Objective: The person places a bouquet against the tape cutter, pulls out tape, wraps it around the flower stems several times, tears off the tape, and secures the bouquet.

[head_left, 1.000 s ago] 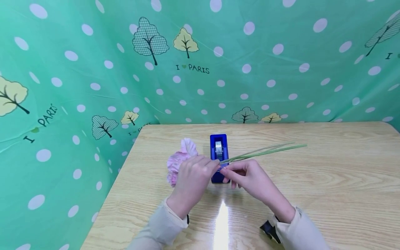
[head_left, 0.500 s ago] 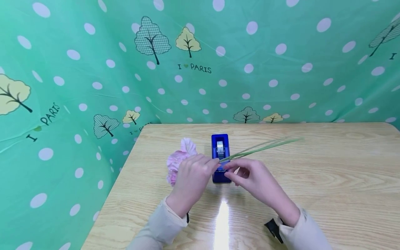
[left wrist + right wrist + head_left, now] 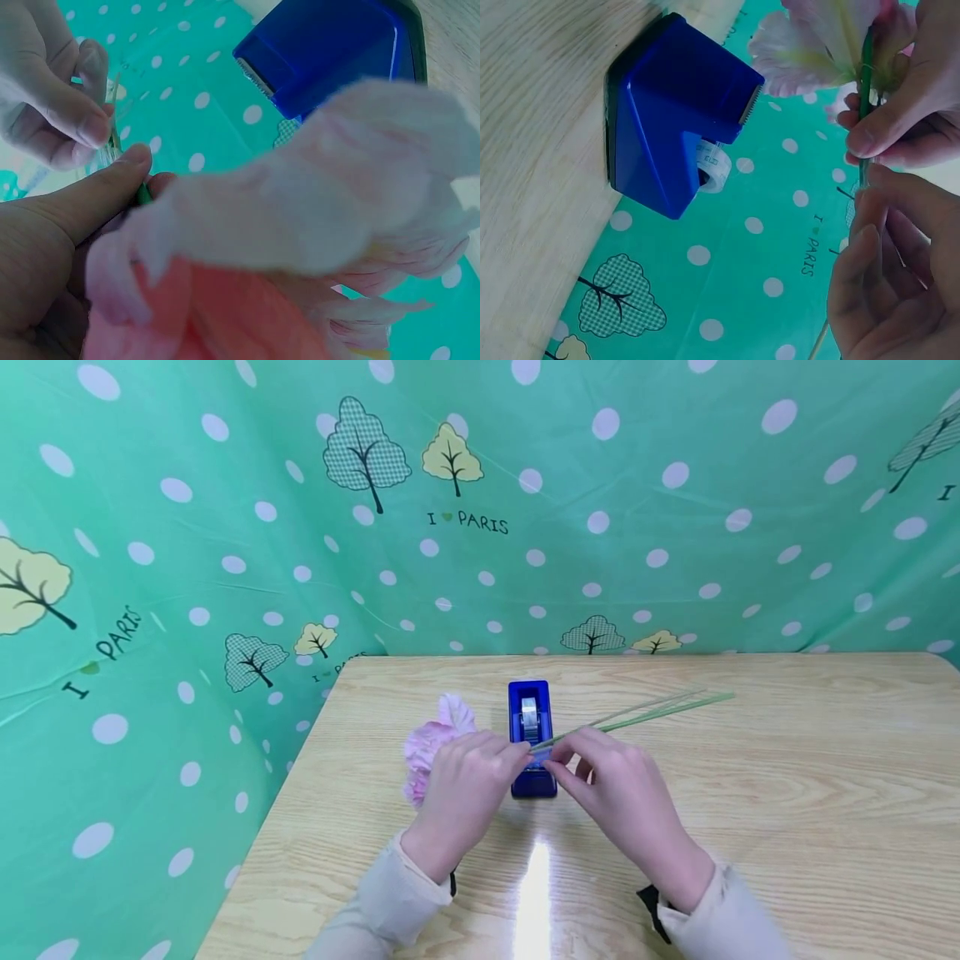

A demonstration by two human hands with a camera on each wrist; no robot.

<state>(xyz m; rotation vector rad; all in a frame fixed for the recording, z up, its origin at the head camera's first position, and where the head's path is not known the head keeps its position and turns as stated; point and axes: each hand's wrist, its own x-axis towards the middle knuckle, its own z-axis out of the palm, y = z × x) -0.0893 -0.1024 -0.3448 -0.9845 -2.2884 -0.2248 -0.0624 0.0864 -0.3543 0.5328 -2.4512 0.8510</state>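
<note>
"Pink-and-white flower bunch with ruffled petals: where is it?"

"At the left hand, showing past that hand's left side in the head view, above the left part of the table."

"How does that hand hold it?"

"Its fingers are curled closed, with thumb and fingertips gripping the slender green stems just below the petals."

"And the right hand?"

"Just beside the left one, along the stems. Its fingers are bent, and thumb and forefinger come close together at the tips. I can't tell whether they pinch the stems or something small and clear next to them."

"Where do the stems run?"

"Out from the left hand, past the right forefinger, then on over the table, tapering to the right. One strand looks brownish and lies slightly apart from the greener ones."

"What's around the hands?"

"Under the stems, between the two hands, stands a glossy blue plastic tape dispenser. The right wrist view shows its toothed metal cutting edge and a pale tape roll inside."

"Farther out?"

"Pale wood-grain table, then a green cloth backdrop with white dots and printed trees. Both arms wear light cream sleeves."
</note>
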